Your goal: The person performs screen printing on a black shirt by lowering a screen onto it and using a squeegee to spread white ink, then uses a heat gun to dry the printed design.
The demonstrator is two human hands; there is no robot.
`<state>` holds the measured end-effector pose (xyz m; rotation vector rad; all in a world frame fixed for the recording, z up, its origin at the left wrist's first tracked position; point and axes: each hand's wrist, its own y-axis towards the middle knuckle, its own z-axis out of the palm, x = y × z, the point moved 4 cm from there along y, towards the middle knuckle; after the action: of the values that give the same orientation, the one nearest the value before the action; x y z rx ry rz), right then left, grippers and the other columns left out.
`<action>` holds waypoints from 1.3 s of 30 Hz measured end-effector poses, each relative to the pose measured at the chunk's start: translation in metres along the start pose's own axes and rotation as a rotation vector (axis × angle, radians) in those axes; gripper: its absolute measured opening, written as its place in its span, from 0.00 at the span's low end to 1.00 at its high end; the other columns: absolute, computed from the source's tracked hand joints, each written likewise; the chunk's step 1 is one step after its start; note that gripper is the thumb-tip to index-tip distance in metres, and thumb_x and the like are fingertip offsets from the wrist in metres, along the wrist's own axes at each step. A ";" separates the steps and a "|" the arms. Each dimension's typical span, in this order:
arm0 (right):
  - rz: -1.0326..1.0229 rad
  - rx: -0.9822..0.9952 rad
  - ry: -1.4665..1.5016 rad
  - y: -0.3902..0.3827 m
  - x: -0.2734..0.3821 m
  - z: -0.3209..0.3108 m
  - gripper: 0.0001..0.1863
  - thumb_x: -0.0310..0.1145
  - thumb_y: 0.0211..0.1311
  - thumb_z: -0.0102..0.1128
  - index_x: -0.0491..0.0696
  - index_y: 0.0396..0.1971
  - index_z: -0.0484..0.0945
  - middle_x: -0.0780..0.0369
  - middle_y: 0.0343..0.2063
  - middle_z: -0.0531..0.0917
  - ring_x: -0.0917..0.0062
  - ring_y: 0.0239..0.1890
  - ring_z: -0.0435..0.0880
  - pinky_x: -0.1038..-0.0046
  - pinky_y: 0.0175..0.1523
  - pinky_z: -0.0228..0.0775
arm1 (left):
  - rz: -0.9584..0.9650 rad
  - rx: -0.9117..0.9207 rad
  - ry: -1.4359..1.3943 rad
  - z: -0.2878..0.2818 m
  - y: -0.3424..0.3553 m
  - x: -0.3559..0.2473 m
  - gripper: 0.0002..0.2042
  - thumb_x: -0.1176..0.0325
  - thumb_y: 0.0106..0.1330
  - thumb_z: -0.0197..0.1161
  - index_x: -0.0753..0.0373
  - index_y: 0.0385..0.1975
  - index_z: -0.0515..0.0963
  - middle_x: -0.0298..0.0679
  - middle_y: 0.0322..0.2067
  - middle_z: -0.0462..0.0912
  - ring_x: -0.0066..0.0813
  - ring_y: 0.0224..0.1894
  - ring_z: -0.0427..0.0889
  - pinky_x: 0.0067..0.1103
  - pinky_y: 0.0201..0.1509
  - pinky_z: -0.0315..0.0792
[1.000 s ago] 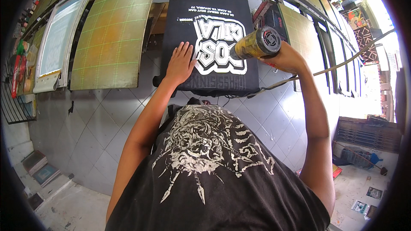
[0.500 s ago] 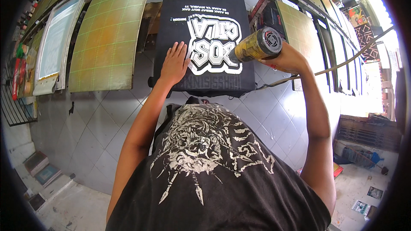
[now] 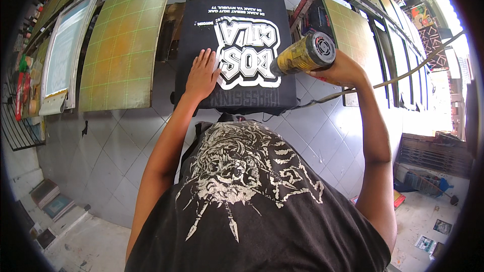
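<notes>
A black printed T-shirt is stretched over a board in front of me, with a big white-and-grey lettered print on it. My left hand rests flat on the cloth, fingers extended, just left of the print. In my right hand is a yellow-and-black heat gun. Its dark nozzle points down and left at the right side of the print; I cannot tell whether it touches the cloth. The fingers round its handle are partly hidden.
Yellowish gridded boards stand left and right of the shirt on a rack. A framed screen is at the far left. From the heat gun's side a cable runs to the upper right. Grey tiled floor lies below.
The view has shifted slightly, so the shirt sits a little further left. The heat gun has moved slightly relative to the print. My left hand stays flat on the cloth.
</notes>
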<state>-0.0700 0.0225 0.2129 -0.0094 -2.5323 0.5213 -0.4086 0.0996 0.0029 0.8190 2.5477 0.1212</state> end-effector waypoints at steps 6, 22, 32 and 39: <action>0.010 -0.054 -0.042 0.000 0.000 -0.004 0.28 0.36 0.51 0.74 0.48 0.54 0.77 0.58 0.49 0.84 0.69 0.52 0.81 0.67 0.61 0.70 | -0.011 0.043 0.040 0.002 0.001 0.000 0.29 0.56 0.74 0.49 0.68 0.69 0.59 0.52 0.71 0.57 0.48 0.74 0.52 0.39 0.76 0.48; -0.032 -0.059 -0.032 0.006 -0.009 -0.010 0.29 0.36 0.49 0.75 0.49 0.53 0.77 0.58 0.47 0.85 0.66 0.51 0.83 0.67 0.59 0.71 | 0.016 0.021 0.023 0.000 0.000 -0.001 0.29 0.57 0.73 0.50 0.69 0.68 0.60 0.52 0.70 0.59 0.49 0.74 0.54 0.39 0.76 0.49; -0.023 -0.009 0.005 0.011 -0.007 -0.012 0.27 0.36 0.51 0.74 0.49 0.53 0.79 0.58 0.47 0.85 0.67 0.50 0.83 0.67 0.59 0.71 | 0.006 0.026 0.018 -0.003 0.000 -0.002 0.29 0.57 0.73 0.50 0.68 0.68 0.60 0.52 0.70 0.59 0.49 0.74 0.53 0.39 0.76 0.48; 0.054 0.036 -0.002 0.010 0.014 -0.017 0.27 0.36 0.51 0.74 0.47 0.53 0.79 0.58 0.46 0.86 0.69 0.49 0.83 0.69 0.58 0.72 | 0.001 0.009 0.001 -0.003 -0.001 -0.001 0.28 0.57 0.73 0.49 0.68 0.68 0.61 0.52 0.70 0.59 0.49 0.74 0.54 0.38 0.76 0.48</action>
<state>-0.0744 0.0395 0.2300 -0.0643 -2.5295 0.5889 -0.4093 0.0983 0.0054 0.8244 2.5506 0.1103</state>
